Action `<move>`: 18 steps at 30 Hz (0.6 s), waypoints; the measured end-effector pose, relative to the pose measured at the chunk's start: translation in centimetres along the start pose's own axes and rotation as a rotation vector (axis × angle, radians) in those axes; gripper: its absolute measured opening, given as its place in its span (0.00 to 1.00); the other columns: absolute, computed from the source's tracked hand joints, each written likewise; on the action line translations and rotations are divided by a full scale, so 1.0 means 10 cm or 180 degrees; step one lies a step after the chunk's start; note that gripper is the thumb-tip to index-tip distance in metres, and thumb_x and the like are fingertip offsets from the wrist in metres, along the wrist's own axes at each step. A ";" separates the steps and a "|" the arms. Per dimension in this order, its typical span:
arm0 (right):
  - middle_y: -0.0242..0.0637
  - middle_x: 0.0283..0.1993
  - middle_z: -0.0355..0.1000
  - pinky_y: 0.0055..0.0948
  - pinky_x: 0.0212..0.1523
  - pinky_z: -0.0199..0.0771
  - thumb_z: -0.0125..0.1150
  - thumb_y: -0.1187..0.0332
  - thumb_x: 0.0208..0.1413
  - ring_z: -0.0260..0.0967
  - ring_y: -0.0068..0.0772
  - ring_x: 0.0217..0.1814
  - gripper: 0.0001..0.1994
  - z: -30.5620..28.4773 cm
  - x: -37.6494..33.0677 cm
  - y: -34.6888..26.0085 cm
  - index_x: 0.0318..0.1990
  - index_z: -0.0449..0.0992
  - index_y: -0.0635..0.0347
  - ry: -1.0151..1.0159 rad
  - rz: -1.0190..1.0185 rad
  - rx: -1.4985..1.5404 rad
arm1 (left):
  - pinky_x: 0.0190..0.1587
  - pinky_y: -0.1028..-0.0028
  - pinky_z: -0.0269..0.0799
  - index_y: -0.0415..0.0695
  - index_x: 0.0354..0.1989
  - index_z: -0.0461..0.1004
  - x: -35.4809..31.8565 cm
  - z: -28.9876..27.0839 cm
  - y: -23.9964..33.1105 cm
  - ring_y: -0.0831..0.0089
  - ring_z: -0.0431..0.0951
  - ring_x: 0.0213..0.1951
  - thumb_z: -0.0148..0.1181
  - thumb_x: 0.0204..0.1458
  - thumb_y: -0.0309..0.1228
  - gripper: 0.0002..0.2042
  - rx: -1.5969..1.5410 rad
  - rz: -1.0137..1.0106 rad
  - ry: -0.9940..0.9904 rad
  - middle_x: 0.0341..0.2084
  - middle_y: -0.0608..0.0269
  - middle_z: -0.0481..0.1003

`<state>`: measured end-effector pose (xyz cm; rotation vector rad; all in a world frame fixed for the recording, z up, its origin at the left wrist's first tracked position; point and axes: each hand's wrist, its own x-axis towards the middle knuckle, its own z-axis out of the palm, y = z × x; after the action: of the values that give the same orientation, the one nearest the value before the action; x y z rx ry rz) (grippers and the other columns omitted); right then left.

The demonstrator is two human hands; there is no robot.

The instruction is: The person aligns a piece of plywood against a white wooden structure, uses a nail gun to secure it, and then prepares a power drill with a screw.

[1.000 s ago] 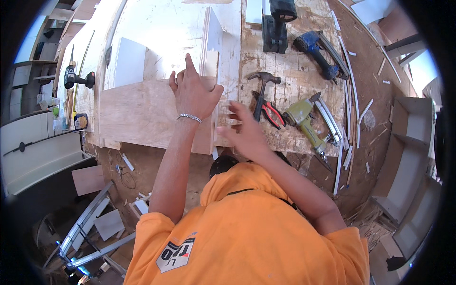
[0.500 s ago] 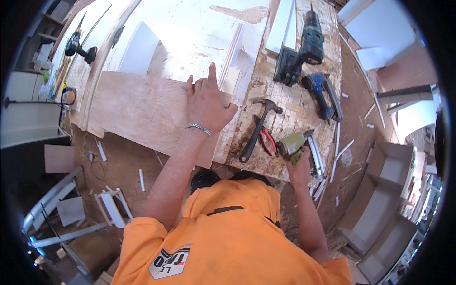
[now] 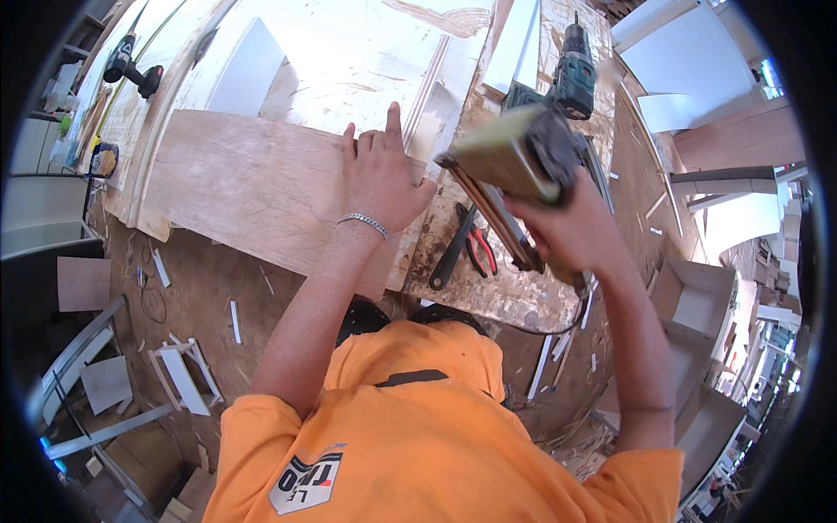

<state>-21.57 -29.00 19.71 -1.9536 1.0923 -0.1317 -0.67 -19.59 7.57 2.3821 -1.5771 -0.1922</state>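
Olive-green pneumatic nail gun [image 3: 514, 161] is up off the bench, in my right hand [image 3: 567, 228], fingers wrapped tight round its grip, nose aimed toward the panel edge. Left hand [image 3: 379, 179] lies flat, fingers spread, pinning the pale plywood sheet [image 3: 244, 196] to the worn wooden workbench [image 3: 497, 288]. Looks like the fastening step: next move needs the nose set square on the seam, clear of my fingertips. Black-handled hammer [image 3: 453, 248], red pliers [image 3: 479, 253] lie just beside; teal cordless drill [image 3: 574, 65] further back.

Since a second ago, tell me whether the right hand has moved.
Yes. The right hand has left the workbench and risen above the pliers, gripping the nail gun.
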 end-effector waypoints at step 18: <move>0.40 0.18 0.72 0.32 0.26 0.74 0.63 0.60 0.53 0.72 0.29 0.19 0.17 0.16 0.47 -0.52 0.33 0.78 0.73 -0.0786 0.0264 -0.0581 | 0.77 0.48 0.35 0.29 0.75 0.44 -0.02 -0.08 -0.03 0.51 0.64 0.66 0.69 0.44 0.48 0.55 -0.0169 -0.0023 -0.0123 0.56 0.41 0.70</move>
<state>-14.62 -30.19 21.05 -2.0175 1.0479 0.2567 -0.29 -19.14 8.22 2.3577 -1.5605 -0.2796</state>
